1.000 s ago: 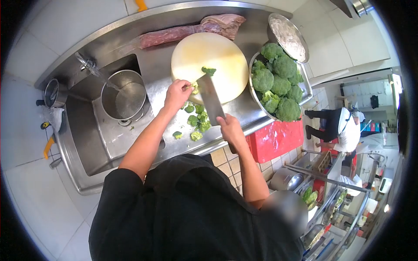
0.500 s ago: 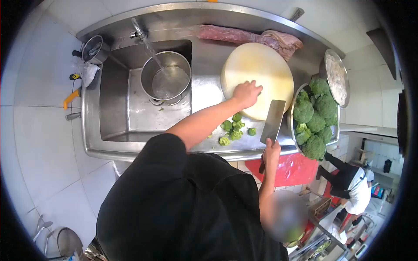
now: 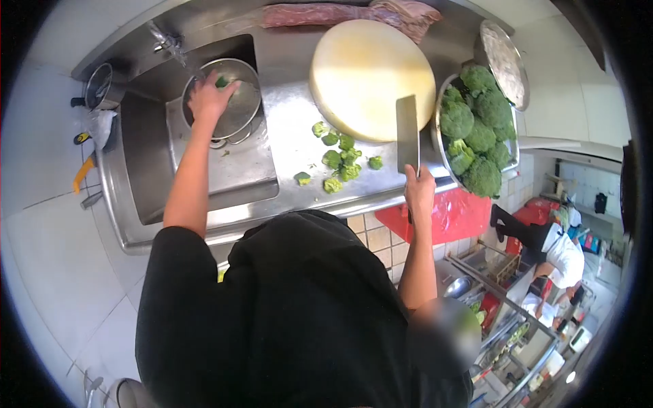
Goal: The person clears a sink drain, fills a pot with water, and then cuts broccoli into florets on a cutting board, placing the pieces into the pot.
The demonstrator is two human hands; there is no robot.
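My left hand is over the metal pot in the sink, its fingers spread. A small green broccoli piece shows by its fingertips, inside the pot's rim. My right hand grips a cleaver by its handle, the broad blade pointing away from me. The blade's upper part overlaps the edge of the round cutting board. Several broccoli florets lie on the steel counter between the board and me.
Whole broccoli heads fill a tray right of the board, beside a metal bowl. A long piece of meat lies behind the board. The running faucet is above the sink. Another person stands far right.
My left hand has gone from the cutting board to the pot in the sink. More florets show on the counter. My right hand still holds the cleaver, and the whole view has shifted.
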